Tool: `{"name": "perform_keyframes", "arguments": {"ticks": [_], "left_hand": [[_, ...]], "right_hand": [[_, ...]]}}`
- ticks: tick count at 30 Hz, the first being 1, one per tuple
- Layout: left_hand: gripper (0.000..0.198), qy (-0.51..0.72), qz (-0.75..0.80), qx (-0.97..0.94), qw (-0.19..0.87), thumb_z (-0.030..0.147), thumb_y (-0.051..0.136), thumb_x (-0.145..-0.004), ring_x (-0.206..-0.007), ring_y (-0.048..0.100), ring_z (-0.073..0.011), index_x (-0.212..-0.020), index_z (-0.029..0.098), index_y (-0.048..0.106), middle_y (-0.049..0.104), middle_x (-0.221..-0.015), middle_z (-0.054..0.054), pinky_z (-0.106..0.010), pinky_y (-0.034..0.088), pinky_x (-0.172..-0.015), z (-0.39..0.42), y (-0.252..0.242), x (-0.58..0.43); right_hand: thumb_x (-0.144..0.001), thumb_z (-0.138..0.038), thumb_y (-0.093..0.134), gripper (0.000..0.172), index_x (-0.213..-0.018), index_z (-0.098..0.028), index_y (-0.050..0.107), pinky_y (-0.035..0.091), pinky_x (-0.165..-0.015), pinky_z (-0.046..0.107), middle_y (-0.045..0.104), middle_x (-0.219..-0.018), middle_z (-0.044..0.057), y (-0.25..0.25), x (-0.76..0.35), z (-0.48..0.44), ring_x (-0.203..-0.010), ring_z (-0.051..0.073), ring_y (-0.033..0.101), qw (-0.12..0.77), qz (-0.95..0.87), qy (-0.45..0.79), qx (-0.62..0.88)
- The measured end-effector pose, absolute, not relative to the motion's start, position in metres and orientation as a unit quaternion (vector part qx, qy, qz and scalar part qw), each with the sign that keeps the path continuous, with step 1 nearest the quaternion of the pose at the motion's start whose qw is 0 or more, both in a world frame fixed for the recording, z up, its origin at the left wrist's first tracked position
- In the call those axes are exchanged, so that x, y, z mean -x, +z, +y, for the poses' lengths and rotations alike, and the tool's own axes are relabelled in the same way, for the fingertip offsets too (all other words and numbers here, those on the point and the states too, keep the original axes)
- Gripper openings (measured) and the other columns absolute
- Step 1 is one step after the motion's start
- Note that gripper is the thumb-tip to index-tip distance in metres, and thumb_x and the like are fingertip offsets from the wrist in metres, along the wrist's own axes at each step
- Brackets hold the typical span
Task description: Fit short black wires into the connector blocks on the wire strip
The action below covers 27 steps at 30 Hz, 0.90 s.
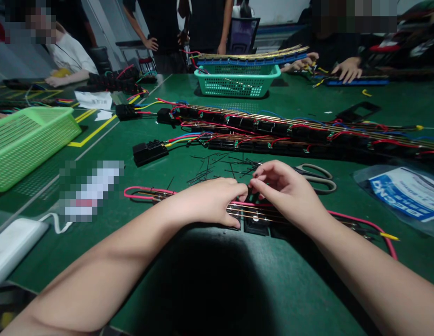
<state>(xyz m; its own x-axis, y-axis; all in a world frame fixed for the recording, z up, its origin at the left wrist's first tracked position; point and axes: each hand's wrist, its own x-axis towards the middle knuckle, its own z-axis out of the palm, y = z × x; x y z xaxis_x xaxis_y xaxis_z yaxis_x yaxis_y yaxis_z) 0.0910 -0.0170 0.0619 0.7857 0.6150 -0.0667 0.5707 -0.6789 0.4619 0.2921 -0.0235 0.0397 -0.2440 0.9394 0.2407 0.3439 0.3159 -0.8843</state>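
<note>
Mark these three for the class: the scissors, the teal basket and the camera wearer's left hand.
Scissors (318, 178): head view, on a grey handle loop.
Teal basket (234, 87): head view, on its front wall.
Left hand (214, 200): head view, on its back.

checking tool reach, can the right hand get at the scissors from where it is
Probably yes: the scissors' handles lie uncovered just beyond the right hand. That hand is at the wired strip, though, so it would likely have to leave that first.
</note>
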Motion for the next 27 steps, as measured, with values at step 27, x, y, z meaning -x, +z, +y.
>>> {"name": "perform_keyframes", "arguments": {"ticks": [27], "left_hand": [[0.037, 0.123, 0.341, -0.886, 0.288, 0.035, 0.078, -0.061, -0.079, 0.053, -0.0155, -0.09, 0.018, 0.063, 0.056, -0.085, 0.0, -0.026, 0.041, -0.068, 0.004, 0.043, -0.085]], "right_hand": [[-0.089, -0.032, 0.06, 0.012, -0.089, -0.025, 0.05, 0.054, -0.068, 0.032, 0.064, -0.084, 0.002, 0.032, -0.29, -0.031, -0.077, 0.019, 0.065, 0.434, -0.708, 0.357, 0.428]]}}
